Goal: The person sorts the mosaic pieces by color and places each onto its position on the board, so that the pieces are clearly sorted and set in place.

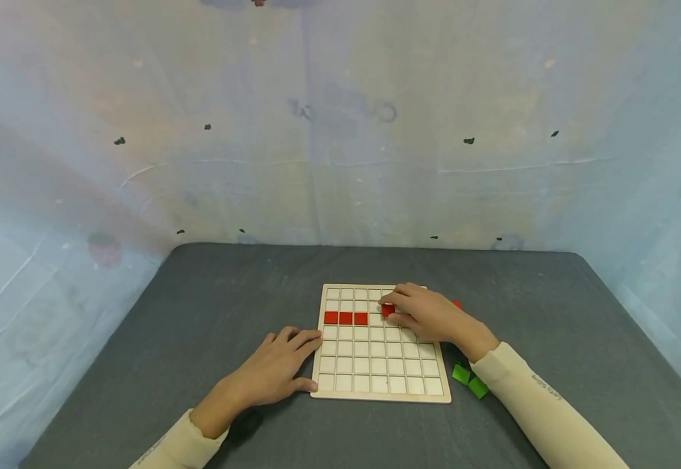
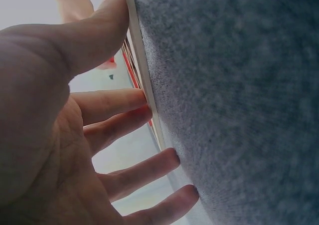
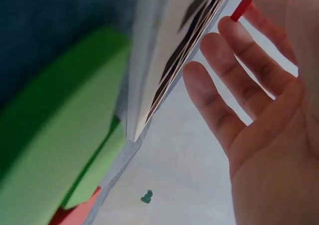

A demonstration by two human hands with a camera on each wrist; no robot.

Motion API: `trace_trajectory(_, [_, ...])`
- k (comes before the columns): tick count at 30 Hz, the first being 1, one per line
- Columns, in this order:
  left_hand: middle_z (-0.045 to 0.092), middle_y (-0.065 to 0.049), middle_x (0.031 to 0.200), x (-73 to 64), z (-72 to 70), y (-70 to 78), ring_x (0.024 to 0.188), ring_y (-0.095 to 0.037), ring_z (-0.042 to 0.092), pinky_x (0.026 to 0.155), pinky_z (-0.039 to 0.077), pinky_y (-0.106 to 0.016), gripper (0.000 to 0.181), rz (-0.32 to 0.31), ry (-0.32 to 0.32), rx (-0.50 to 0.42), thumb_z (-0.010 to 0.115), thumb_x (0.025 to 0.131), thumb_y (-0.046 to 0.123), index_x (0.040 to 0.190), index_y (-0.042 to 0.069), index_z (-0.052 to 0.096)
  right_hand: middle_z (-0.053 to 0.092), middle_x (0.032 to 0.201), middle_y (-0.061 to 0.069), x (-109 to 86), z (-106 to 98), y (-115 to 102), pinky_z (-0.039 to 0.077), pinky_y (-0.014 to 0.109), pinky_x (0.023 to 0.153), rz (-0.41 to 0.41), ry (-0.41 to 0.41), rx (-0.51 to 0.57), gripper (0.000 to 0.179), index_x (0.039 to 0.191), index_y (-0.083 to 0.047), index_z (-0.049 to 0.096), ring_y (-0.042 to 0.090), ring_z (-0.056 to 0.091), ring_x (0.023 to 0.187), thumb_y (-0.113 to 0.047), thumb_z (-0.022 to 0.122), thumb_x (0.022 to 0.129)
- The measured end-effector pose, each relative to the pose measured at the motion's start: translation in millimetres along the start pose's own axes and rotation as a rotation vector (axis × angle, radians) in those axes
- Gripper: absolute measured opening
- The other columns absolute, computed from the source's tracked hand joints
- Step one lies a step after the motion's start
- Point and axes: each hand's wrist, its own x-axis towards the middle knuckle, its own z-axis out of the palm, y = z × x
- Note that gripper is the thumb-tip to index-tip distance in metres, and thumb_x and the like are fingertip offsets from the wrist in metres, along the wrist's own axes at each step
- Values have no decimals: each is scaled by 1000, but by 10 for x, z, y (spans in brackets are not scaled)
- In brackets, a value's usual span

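A pale wooden grid board [image 1: 362, 366] lies flat on the dark table. Three red square tiles [image 1: 345, 318] sit side by side in one row at its left. Over that same row, a little further right, my right hand [image 1: 428, 312] pinches another red tile [image 1: 388, 311] between thumb and fingers. That tile also shows as a thin red edge [image 3: 241, 6] in the right wrist view. My left hand [image 1: 275, 368] rests at the board's left edge, fingers spread, with thumb and fingertips against the rim [image 2: 141, 60].
Green tiles [image 1: 470, 380] lie on the table just right of the board, under the right forearm. More red [image 1: 457, 304] peeks out behind the right hand. The dark grey table [image 1: 246, 286] meets a pale patterned curtain [image 1: 340, 163] at the back and sides.
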Motion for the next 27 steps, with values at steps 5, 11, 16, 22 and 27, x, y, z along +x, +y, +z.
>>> trace_trajectory(5, [41,0,156,-2,4,-5,136,-32,41,101,39,-58,77,2,5,7,66,89,54,152,16,43,63,114,-5,53,14,-9,50,31,81,35,-34,21,33,130,-19,63,9,56,94,-34,60,100])
trace_trajectory(11, [41,0,156,-1,-2,-6,136,-32,42,100,39,-58,76,9,8,9,66,89,54,152,15,44,61,111,-7,85,17,-25,49,29,78,52,-48,22,32,129,-21,63,8,53,91,-35,60,100])
trace_trajectory(16, [42,0,155,-5,-5,-11,136,-32,43,100,40,-58,76,10,15,15,66,89,54,151,15,44,62,113,-6,110,16,-51,50,29,79,46,-53,27,33,130,-21,63,8,55,93,-34,61,100])
trace_trajectory(22, [42,0,155,-3,2,-6,135,-33,42,100,39,-58,77,12,11,12,65,89,55,151,15,44,63,112,-6,132,-20,-90,50,29,79,15,-47,5,34,130,-20,64,8,56,92,-33,63,98])
trace_trajectory(27, [42,0,155,-2,2,-6,135,-33,43,100,40,-58,77,9,17,12,67,89,54,151,15,44,61,109,-7,159,-83,-120,50,27,76,22,-21,20,33,128,-20,64,7,55,88,-30,66,97])
